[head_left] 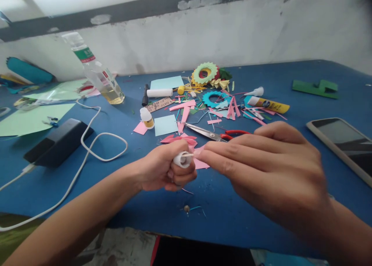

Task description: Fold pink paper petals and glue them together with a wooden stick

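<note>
Head view: from where I sit, I see the left hand [165, 165] closed in a loose fist around a short white tube [178, 161], its round mouth turned towards me and a little to the right. The thumb lies along the top and the fingers curl round underneath, so the tube is firmly gripped. The right hand [270, 169] comes in from the other side, its fingers long and nearly straight, bunched together at the tips. They pinch a thin pale stick [188, 155], whose other end reaches the mouth of the tube; I cannot tell how deep it goes. The thumb of that hand is hidden from me.

Both hands are over the blue bench [221, 196], near its front edge. Just beyond the tube I make out pink paper pieces [202, 163] and scissors [206, 133] with red handles, blades apart. A small white bottle [147, 118] stands behind the left hand, and a phone [345, 142] lies to the right.
</note>
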Demonstrator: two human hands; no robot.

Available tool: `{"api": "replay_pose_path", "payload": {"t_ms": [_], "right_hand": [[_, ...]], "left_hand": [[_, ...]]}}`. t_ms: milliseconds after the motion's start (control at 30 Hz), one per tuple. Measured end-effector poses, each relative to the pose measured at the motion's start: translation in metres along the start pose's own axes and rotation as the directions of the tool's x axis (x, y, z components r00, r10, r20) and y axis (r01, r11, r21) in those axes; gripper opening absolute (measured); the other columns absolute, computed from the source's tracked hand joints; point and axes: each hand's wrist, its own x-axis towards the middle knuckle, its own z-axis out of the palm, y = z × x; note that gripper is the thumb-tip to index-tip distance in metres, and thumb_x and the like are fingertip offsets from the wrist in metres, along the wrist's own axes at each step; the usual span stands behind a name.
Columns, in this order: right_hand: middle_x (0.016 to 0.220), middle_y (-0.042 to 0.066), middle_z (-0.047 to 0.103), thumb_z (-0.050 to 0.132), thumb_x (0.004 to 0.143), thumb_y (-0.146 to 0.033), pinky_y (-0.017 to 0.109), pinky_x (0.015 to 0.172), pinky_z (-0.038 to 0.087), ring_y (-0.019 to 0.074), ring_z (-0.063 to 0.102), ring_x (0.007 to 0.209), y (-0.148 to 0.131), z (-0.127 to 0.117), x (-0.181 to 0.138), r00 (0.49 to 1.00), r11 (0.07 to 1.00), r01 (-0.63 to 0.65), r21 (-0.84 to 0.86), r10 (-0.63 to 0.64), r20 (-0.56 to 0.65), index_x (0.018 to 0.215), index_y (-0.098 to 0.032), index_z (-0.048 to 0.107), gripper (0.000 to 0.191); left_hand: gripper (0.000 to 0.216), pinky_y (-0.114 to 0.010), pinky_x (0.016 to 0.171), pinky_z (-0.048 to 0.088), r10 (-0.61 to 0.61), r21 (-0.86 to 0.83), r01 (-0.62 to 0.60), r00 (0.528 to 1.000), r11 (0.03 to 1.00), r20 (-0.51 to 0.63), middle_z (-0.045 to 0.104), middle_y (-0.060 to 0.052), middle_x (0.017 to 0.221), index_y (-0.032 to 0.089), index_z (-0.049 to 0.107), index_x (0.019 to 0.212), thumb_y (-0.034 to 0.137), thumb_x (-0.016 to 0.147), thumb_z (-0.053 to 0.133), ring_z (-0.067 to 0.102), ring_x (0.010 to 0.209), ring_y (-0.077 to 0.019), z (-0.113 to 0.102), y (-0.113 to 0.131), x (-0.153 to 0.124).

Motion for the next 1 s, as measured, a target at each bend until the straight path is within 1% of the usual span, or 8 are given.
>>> {"api": "replay_pose_path", "payload": {"t_ms": [167, 233, 367, 500, 633, 800, 900, 1000], "right_hand": [[0.087, -0.007, 0.073, 0.045, 0.091, -0.012, 0.031, 0.060, 0.036, 0.0083, 0.064, 0.068, 0.002, -0.002, 0.000, 0.998, 0.998, 0.058, 0.010, -0.058, -0.032, 0.088, -0.023, 0.069, 0.026], [0.088, -0.009, 0.073, 0.045, 0.092, -0.013, 0.031, 0.062, 0.035, 0.0075, 0.063, 0.070, 0.003, -0.002, 0.000, 0.998, 0.998, 0.050, 0.034, -0.049, -0.027, 0.087, -0.025, 0.069, 0.027], [0.084, -0.012, 0.072, 0.039, 0.094, -0.015, 0.032, 0.071, 0.035, 0.0069, 0.062, 0.070, 0.011, 0.000, -0.002, 1.000, 0.985, -0.011, 0.172, 0.008, 0.016, 0.086, -0.033, 0.066, 0.033], [0.085, -0.009, 0.072, 0.047, 0.088, -0.010, 0.034, 0.072, 0.037, 0.0089, 0.061, 0.067, 0.016, 0.004, -0.006, 0.996, 0.933, -0.092, 0.348, 0.084, 0.039, 0.087, -0.032, 0.065, 0.029], [0.085, -0.005, 0.070, 0.052, 0.083, -0.005, 0.028, 0.066, 0.044, 0.0095, 0.061, 0.069, 0.015, 0.005, -0.007, 0.970, 0.836, -0.244, 0.491, 0.213, 0.120, 0.092, -0.028, 0.066, 0.028], [0.081, -0.003, 0.070, 0.057, 0.083, -0.012, 0.020, 0.061, 0.049, 0.0097, 0.063, 0.070, 0.014, 0.004, -0.005, 0.897, 0.689, -0.434, 0.581, 0.389, 0.210, 0.091, -0.024, 0.069, 0.019], [0.082, -0.001, 0.071, 0.058, 0.083, -0.018, 0.022, 0.063, 0.052, 0.0128, 0.065, 0.074, 0.017, 0.005, -0.004, 0.850, 0.609, -0.515, 0.604, 0.456, 0.265, 0.090, -0.024, 0.070, 0.015], [0.081, 0.001, 0.071, 0.059, 0.081, -0.023, 0.026, 0.063, 0.054, 0.0156, 0.066, 0.074, 0.022, 0.008, -0.005, 0.778, 0.526, -0.608, 0.595, 0.546, 0.312, 0.088, -0.024, 0.071, 0.014]], "left_hand": [[0.050, -0.013, 0.028, 0.025, -0.098, -0.099, 0.112, 0.986, 0.989, 0.134, 0.019, 0.006, 0.039, 0.020, 0.019, 0.044, 0.047, 0.076, 0.046, 0.016, 0.034, -0.0049, 0.000, 0.001, -0.001], [0.052, -0.014, 0.028, 0.027, -0.113, -0.100, 0.132, 0.977, 0.986, 0.178, 0.018, 0.006, 0.038, 0.020, 0.020, 0.043, 0.049, 0.076, 0.047, 0.017, 0.033, -0.0053, -0.001, 0.001, -0.001], [0.056, -0.017, 0.027, 0.030, -0.139, -0.046, 0.153, 0.962, 0.987, 0.235, 0.017, 0.005, 0.036, 0.021, 0.021, 0.039, 0.054, 0.077, 0.046, 0.018, 0.033, -0.0063, 0.000, 0.003, -0.001], [0.053, -0.016, 0.029, 0.032, -0.120, -0.031, 0.131, 0.962, 0.991, 0.247, 0.018, 0.005, 0.036, 0.021, 0.021, 0.038, 0.048, 0.078, 0.045, 0.019, 0.033, -0.0065, -0.001, 0.006, -0.004], [0.046, -0.014, 0.030, 0.032, 0.007, -0.034, -0.003, 0.993, 0.999, 0.122, 0.019, 0.005, 0.038, 0.020, 0.025, 0.041, 0.038, 0.080, 0.041, 0.018, 0.035, -0.0071, -0.003, 0.008, -0.006], [0.047, -0.014, 0.035, 0.033, 0.162, 0.075, -0.160, 0.987, 0.984, -0.019, 0.025, 0.004, 0.043, 0.019, 0.027, 0.042, 0.036, 0.086, 0.034, 0.024, 0.040, -0.0074, -0.005, 0.012, -0.007], [0.049, -0.016, 0.038, 0.035, 0.215, 0.166, -0.197, 0.972, 0.966, -0.098, 0.027, 0.004, 0.046, 0.018, 0.032, 0.044, 0.039, 0.089, 0.033, 0.028, 0.041, -0.0075, -0.005, 0.014, -0.007], [0.049, -0.019, 0.039, 0.034, 0.248, 0.334, -0.166, 0.944, 0.928, -0.218, 0.029, 0.004, 0.048, 0.018, 0.033, 0.048, 0.044, 0.088, 0.031, 0.031, 0.041, -0.0078, -0.010, 0.017, -0.005]]}}
